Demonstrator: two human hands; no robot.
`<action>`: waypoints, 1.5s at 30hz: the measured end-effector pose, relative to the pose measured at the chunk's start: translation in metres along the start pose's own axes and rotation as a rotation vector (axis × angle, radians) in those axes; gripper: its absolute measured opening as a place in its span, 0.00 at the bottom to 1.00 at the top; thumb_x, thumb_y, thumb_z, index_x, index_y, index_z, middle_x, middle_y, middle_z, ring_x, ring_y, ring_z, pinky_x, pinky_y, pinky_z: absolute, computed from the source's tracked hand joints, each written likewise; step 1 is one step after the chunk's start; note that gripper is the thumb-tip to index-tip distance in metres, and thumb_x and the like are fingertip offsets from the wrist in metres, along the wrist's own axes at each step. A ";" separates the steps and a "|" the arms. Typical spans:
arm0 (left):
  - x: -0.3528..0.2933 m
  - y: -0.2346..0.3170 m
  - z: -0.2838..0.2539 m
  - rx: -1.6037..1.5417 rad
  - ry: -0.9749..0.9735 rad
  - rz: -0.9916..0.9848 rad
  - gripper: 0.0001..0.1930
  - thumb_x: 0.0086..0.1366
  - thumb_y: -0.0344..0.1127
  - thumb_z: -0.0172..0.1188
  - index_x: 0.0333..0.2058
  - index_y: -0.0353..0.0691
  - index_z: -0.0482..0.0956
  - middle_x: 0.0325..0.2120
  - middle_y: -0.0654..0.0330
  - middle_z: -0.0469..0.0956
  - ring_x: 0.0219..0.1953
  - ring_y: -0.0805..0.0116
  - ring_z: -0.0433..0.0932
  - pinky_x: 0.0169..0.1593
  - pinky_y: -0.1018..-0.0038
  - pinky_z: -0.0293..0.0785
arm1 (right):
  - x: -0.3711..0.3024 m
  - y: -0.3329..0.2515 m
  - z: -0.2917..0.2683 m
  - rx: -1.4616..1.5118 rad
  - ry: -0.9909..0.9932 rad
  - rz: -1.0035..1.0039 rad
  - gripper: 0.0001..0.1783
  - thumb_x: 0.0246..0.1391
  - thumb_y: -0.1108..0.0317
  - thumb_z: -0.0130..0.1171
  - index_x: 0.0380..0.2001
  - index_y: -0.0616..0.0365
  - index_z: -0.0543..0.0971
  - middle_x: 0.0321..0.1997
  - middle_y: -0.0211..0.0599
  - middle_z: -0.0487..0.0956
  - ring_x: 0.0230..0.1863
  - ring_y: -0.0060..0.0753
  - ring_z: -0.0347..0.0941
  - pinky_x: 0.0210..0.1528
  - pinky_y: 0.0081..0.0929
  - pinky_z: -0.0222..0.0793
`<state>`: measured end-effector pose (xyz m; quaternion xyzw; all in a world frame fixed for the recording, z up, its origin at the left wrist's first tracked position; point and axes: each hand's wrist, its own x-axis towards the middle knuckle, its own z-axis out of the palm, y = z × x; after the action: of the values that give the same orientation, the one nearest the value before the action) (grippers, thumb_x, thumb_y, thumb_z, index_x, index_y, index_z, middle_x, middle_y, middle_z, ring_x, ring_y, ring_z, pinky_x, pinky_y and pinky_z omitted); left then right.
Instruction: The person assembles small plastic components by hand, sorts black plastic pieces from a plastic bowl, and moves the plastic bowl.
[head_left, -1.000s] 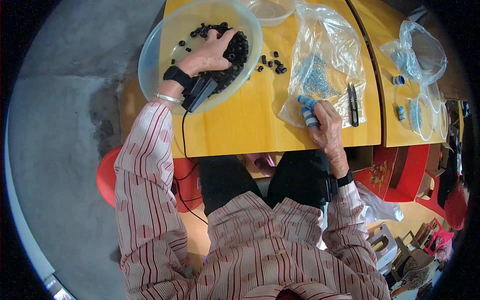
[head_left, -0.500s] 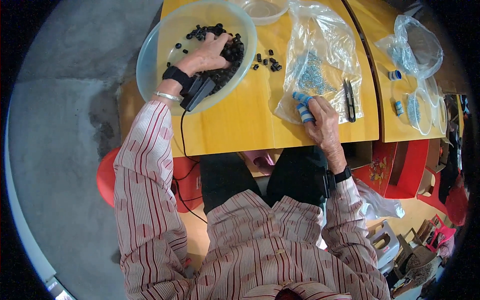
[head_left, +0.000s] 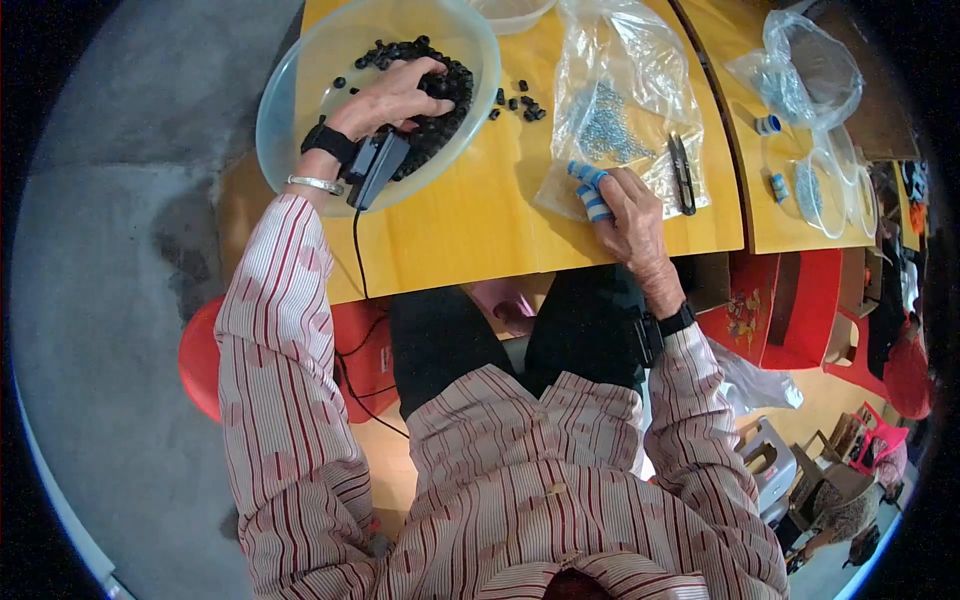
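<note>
My left hand (head_left: 388, 101) is over and partly among many small black cylindrical parts (head_left: 432, 132) in a large translucent bowl (head_left: 272, 140). Its fingers are spread, and I see nothing gripped between them. My right hand (head_left: 636, 222) rests at the near edge of a clear plastic bag (head_left: 640, 62), its fingers bent in together. Blue-and-white striped wraps (head_left: 593, 203) cover its thumb and a finger; whatever may be between those tips is hidden. Small silvery metal pieces (head_left: 608, 125) lie on the bag. Black thread snips (head_left: 682, 174) lie right of them.
Several loose black parts (head_left: 528, 113) lie beside the bowl on the yellow table (head_left: 460, 220). A second clear container (head_left: 512, 12) stands at the far edge. Across a gap, another yellow table (head_left: 765, 225) holds bags and striped rolls. A cable (head_left: 358, 255) hangs from my left wrist device.
The whole view has shifted slightly, so the table sits further up and left. My left thumb and fingers have spread over the black parts. My right hand stays at the bag's near edge.
</note>
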<state>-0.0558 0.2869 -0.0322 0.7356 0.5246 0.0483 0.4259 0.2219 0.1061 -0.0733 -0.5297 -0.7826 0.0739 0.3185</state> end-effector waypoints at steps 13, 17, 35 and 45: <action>0.002 -0.005 0.000 0.052 -0.015 0.037 0.31 0.48 0.38 0.68 0.51 0.40 0.66 0.45 0.52 0.65 0.40 0.63 0.73 0.33 0.72 0.78 | -0.003 -0.001 0.007 -0.105 0.005 -0.071 0.19 0.43 0.74 0.58 0.43 0.53 0.76 0.34 0.38 0.75 0.35 0.42 0.73 0.35 0.35 0.73; -0.005 -0.011 -0.004 0.152 0.020 0.169 0.30 0.54 0.37 0.65 0.54 0.42 0.64 0.40 0.54 0.63 0.31 0.69 0.71 0.29 0.75 0.75 | -0.001 -0.001 0.009 -0.109 -0.010 -0.073 0.19 0.43 0.73 0.58 0.43 0.53 0.76 0.35 0.39 0.75 0.36 0.43 0.73 0.35 0.35 0.73; -0.019 -0.037 -0.043 -0.021 -0.041 0.127 0.23 0.61 0.37 0.56 0.55 0.40 0.67 0.43 0.56 0.69 0.34 0.78 0.69 0.36 0.82 0.69 | 0.001 -0.003 0.006 -0.094 -0.062 -0.012 0.19 0.43 0.73 0.57 0.43 0.52 0.76 0.37 0.37 0.75 0.37 0.42 0.75 0.35 0.34 0.74; -0.020 -0.035 -0.025 0.295 0.060 0.397 0.35 0.48 0.42 0.67 0.56 0.43 0.65 0.43 0.52 0.68 0.48 0.55 0.69 0.51 0.65 0.67 | 0.001 -0.004 0.006 -0.060 -0.062 0.003 0.21 0.40 0.74 0.57 0.43 0.53 0.75 0.38 0.37 0.75 0.37 0.42 0.75 0.35 0.34 0.74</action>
<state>-0.1034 0.2883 -0.0322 0.8767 0.3834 0.0757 0.2805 0.2148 0.1063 -0.0756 -0.5376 -0.7933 0.0672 0.2777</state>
